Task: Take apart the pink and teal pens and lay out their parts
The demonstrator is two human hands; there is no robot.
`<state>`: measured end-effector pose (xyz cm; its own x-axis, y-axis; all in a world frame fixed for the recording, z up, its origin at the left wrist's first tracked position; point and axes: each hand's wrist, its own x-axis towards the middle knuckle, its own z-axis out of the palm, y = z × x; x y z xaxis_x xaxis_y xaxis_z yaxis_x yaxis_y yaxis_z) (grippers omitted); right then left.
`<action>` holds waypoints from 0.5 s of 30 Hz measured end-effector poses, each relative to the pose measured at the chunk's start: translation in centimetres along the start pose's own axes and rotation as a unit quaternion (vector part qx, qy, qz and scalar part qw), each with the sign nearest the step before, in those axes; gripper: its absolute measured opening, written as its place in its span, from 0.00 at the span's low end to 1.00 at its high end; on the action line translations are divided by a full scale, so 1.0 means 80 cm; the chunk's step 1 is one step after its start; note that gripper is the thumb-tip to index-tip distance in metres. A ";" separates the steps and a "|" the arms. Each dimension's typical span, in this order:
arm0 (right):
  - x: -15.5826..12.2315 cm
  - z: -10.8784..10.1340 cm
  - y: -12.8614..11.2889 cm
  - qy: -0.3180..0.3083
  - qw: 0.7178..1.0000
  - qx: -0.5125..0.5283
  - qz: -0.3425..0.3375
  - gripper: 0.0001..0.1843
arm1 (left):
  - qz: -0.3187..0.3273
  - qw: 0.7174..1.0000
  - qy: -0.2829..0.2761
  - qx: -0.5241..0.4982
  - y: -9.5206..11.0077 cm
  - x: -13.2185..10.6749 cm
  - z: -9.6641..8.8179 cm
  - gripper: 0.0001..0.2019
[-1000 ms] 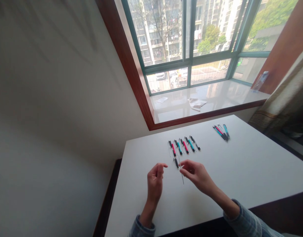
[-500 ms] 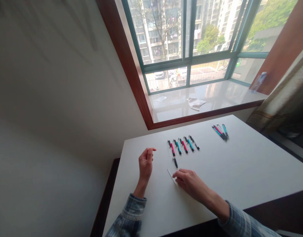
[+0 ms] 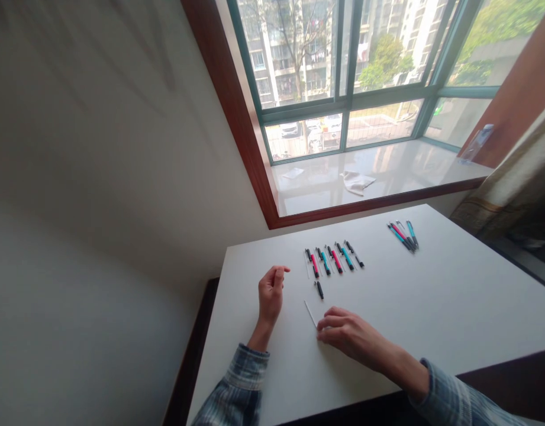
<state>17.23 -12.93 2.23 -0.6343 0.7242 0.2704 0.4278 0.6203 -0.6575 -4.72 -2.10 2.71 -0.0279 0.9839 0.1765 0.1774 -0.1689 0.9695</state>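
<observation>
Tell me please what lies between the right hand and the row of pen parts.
In the head view, a short black pen piece lies there, nearer the row of pen parts; a thin rod slants from the right hand.

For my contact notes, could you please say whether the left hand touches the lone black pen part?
Apart: the head view shows white tabletop between the left hand and black pen part.

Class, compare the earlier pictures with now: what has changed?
The right hand and thin rod have moved toward the person, the rod also leftward; whether it is still gripped is unclear. The left hand moved forward. The dismantled pens and black piece stayed put.
</observation>
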 end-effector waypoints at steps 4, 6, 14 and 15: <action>0.010 0.006 0.001 0.014 1.000 -0.015 0.006 0.19 | -0.001 1.000 -0.008 0.002 -0.001 -0.001 -0.001 0.23; 0.014 0.009 0.004 0.028 0.999 -0.024 0.012 0.18 | 0.000 1.000 -0.011 0.002 -0.001 -0.002 0.000 0.23; 0.019 0.010 0.011 0.040 0.998 -0.037 0.038 0.16 | -0.010 1.000 -0.029 -0.003 -0.004 -0.005 0.003 0.23; 0.019 0.009 0.011 0.039 0.998 -0.035 0.038 0.16 | -0.010 0.999 -0.031 -0.001 -0.004 -0.005 0.003 0.23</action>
<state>16.20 -11.47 1.58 -0.5474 0.7897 0.2768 0.5182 0.5796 -0.6289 -4.53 -2.42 2.28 0.0292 0.9887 0.1473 0.1751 -0.1501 0.9730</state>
